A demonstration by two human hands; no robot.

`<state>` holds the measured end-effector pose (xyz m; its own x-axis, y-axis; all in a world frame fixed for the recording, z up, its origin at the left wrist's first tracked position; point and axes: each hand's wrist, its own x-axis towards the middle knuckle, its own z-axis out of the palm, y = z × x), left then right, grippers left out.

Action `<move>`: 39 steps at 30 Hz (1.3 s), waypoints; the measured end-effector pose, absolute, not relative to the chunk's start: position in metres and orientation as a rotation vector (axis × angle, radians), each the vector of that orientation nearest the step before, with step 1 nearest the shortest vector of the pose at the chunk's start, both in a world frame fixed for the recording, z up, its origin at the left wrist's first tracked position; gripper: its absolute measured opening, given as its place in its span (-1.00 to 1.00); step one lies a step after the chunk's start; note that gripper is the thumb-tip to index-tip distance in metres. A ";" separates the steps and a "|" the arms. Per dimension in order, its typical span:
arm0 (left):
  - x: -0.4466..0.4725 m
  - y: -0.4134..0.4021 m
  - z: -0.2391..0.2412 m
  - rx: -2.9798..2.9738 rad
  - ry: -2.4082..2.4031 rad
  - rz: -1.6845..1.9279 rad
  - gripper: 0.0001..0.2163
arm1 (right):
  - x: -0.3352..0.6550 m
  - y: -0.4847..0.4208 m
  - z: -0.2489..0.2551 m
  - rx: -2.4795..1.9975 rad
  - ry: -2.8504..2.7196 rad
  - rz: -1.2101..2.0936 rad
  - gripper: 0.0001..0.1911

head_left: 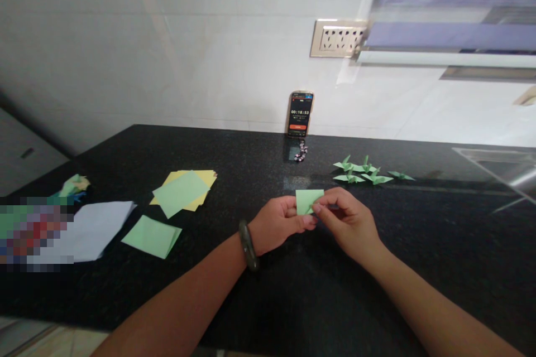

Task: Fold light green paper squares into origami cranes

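Over the black counter I hold a small square of folded light green paper [307, 199] between both hands. My left hand [280, 222] grips its left and lower edge, thumb in front. The fingers of my right hand [345, 217] pinch its lower right corner. A dark bangle [248, 245] is round my left wrist. Beyond my right hand stand several folded green paper cranes [364, 170] in a loose group. To the left lies a folded green paper [151, 236], and behind it a pile of green and yellow paper sheets [184, 189].
A phone [300, 114] showing a timer leans upright against the tiled wall, with a beaded strap [300, 152] before it. White paper [104, 226] and a blurred-out item lie at far left, near crumpled coloured paper [75, 185]. A metal sink edge [494, 164] is at right.
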<state>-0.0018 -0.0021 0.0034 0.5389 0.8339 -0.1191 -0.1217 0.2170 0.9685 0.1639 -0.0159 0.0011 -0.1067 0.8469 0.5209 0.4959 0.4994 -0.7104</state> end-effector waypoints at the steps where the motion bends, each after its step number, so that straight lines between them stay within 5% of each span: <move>1: -0.001 -0.003 0.003 1.196 0.754 0.779 -0.73 | 0.164 -0.016 0.001 -1.137 -1.771 0.444 -0.95; 21: 0.007 -0.011 0.002 1.303 0.869 0.942 -0.84 | 0.161 -0.017 -0.002 -1.199 -1.697 0.503 -0.92; 39: 0.006 -0.009 0.004 1.161 0.835 0.841 -0.78 | 0.158 -0.011 0.001 -0.989 -1.183 1.203 -0.67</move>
<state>0.0056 -0.0086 0.0044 0.4450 0.8881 -0.1153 -0.1214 0.1874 0.9748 0.1582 -0.0111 0.0012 -0.0241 0.9908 0.1330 -0.1496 0.1280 -0.9804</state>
